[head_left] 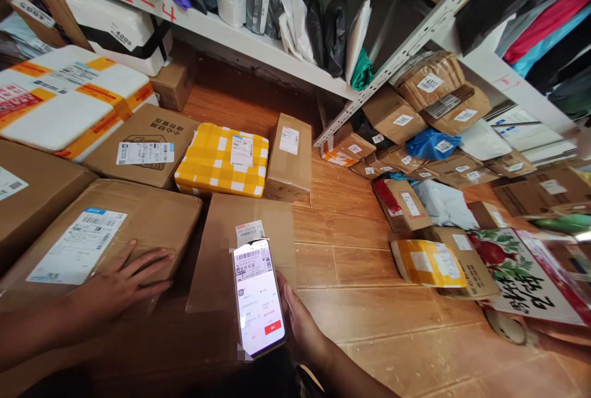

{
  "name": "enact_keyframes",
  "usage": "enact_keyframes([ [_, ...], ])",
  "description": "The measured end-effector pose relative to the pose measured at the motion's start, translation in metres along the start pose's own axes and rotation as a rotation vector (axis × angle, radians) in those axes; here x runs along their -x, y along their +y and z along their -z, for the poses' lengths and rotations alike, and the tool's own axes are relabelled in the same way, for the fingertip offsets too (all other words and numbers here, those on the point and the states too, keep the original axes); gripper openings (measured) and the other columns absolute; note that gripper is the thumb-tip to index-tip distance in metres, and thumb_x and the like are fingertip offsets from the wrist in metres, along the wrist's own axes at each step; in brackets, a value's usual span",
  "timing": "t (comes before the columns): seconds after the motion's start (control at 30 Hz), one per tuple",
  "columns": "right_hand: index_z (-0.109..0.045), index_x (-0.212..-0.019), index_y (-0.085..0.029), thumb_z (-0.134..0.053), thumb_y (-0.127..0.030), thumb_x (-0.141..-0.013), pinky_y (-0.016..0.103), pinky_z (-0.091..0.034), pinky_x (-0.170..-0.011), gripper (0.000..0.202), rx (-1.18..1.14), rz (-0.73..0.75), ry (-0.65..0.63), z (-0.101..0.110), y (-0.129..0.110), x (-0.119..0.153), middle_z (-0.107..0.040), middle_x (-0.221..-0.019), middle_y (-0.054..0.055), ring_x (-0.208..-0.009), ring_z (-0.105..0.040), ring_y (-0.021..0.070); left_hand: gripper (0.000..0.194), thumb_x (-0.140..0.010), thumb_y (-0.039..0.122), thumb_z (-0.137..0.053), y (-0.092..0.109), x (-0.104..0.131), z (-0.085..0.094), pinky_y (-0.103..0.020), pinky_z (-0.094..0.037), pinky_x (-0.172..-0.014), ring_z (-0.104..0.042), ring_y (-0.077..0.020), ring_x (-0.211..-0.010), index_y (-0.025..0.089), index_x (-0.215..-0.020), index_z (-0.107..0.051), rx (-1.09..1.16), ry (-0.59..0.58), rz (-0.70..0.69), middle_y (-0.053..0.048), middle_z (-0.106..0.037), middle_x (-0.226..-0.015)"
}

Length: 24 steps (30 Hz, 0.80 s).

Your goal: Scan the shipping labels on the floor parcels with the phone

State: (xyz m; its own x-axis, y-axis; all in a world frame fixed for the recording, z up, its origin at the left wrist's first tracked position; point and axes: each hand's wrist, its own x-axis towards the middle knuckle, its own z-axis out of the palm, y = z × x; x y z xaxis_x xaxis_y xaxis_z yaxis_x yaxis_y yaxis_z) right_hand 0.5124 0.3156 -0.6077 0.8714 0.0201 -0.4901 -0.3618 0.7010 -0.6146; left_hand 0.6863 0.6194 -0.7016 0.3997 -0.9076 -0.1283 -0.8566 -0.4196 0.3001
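My right hand point(302, 324) grips a smartphone point(261, 306) with a lit screen. On the screen are a barcode label picture at the top and a red button low on the right. Behind the phone lies a brown cardboard box point(217, 232), its white label point(250, 230) partly covered by the phone. With fingers spread flat, my left hand point(133, 278) rests on top of another cardboard box point(152, 213), beside its large shipping label point(80, 247).
A yellow-and-white checked parcel point(207, 164) and a narrow carton point(290, 167) stand beyond. On the left sits a white foam box point(55, 103) with orange tape. Metal shelving point(286, 47) holds bagged parcels. More packages, including a yellow one point(429, 262), lie on the wooden floor point(364, 318) at right.
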Motion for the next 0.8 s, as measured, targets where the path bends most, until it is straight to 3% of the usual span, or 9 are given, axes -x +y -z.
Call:
enact_keyframes([
  [0.1,-0.059,-0.120,-0.032,-0.059,-0.056,-0.081,0.035,-0.043,-0.097,0.046,-0.033,0.028,-0.061,0.001,0.000,0.001,-0.066,-0.125,-0.001,-0.112,-0.061,0.0199,0.080,-0.057,0.007,-0.077,-0.002,-0.001,0.000,-0.066,-0.008,-0.107,-0.038,-0.0249,-0.134,0.045,-0.121,-0.048,-0.021,-0.018,-0.001,-0.003,-0.048,-0.142],
  [0.2,-0.053,-0.124,-0.032,-0.076,-0.036,-0.070,0.030,-0.047,-0.083,0.059,-0.002,0.019,-0.091,0.003,-0.001,0.003,-0.070,-0.113,-0.001,-0.099,-0.065,0.0170,0.080,-0.058,0.009,-0.078,-0.002,-0.002,0.004,-0.070,-0.005,-0.106,-0.037,-0.0289,-0.135,0.044,-0.124,-0.049,0.025,-0.070,-0.023,-0.006,-0.046,-0.143],
  [0.3,-0.045,-0.128,-0.030,-0.080,-0.020,-0.061,0.027,-0.044,-0.074,0.077,0.097,0.004,-0.102,0.005,-0.001,0.003,-0.070,-0.108,0.000,-0.090,-0.065,0.0156,0.078,-0.056,0.013,-0.082,0.000,-0.002,0.008,-0.071,-0.004,-0.106,-0.040,-0.0320,-0.133,0.043,-0.122,-0.054,0.074,-0.075,-0.016,-0.009,-0.048,-0.141],
  [0.43,-0.038,-0.132,-0.029,-0.078,-0.022,-0.062,0.030,-0.042,-0.077,0.082,0.165,0.014,-0.094,0.008,0.000,0.002,-0.067,-0.116,0.003,-0.093,-0.063,0.0172,0.077,-0.052,0.013,-0.084,0.001,-0.002,0.003,-0.069,-0.007,-0.109,-0.042,-0.0315,-0.132,0.043,-0.118,-0.059,0.043,0.006,0.013,-0.006,-0.051,-0.139],
  [0.53,-0.033,-0.135,-0.030,-0.079,-0.026,-0.061,0.034,-0.042,-0.083,0.087,0.168,-0.016,-0.118,0.009,0.001,0.002,-0.065,-0.120,0.005,-0.098,-0.063,0.0211,0.081,-0.050,0.016,-0.085,-0.001,-0.004,-0.006,-0.073,-0.009,-0.107,-0.041,-0.0358,-0.132,0.043,-0.121,-0.057,0.000,-0.064,-0.016,-0.008,-0.048,-0.142],
  [0.63,-0.027,-0.139,-0.030,-0.079,-0.035,-0.059,0.040,-0.041,-0.092,0.096,0.165,-0.059,-0.130,0.011,0.002,0.002,-0.060,-0.130,0.008,-0.113,-0.058,0.0279,0.069,-0.063,0.026,-0.079,-0.002,-0.008,-0.011,-0.075,-0.013,-0.105,-0.039,-0.0370,-0.133,0.044,-0.125,-0.055,-0.071,-0.126,-0.083,-0.009,-0.046,-0.144],
  [0.7,-0.025,-0.141,-0.032,-0.078,-0.041,-0.061,0.043,-0.038,-0.098,0.096,0.177,-0.117,-0.128,0.012,0.002,0.000,-0.056,-0.137,0.008,-0.120,-0.054,0.0301,0.065,-0.067,0.029,-0.076,-0.002,-0.010,-0.008,-0.071,-0.021,-0.107,-0.039,-0.0347,-0.134,0.043,-0.126,-0.054,-0.145,-0.090,-0.137,-0.008,-0.045,-0.145],
  [0.8,-0.032,-0.140,-0.035,-0.077,-0.044,-0.061,0.046,-0.032,-0.105,0.092,0.209,-0.212,-0.147,0.008,-0.001,-0.005,-0.049,-0.144,0.005,-0.129,-0.047,0.0319,0.076,-0.055,0.021,-0.081,-0.002,-0.001,0.008,-0.064,-0.030,-0.108,-0.043,-0.0331,-0.131,0.040,-0.124,-0.057,-0.238,-0.020,-0.298,-0.005,-0.048,-0.143],
])
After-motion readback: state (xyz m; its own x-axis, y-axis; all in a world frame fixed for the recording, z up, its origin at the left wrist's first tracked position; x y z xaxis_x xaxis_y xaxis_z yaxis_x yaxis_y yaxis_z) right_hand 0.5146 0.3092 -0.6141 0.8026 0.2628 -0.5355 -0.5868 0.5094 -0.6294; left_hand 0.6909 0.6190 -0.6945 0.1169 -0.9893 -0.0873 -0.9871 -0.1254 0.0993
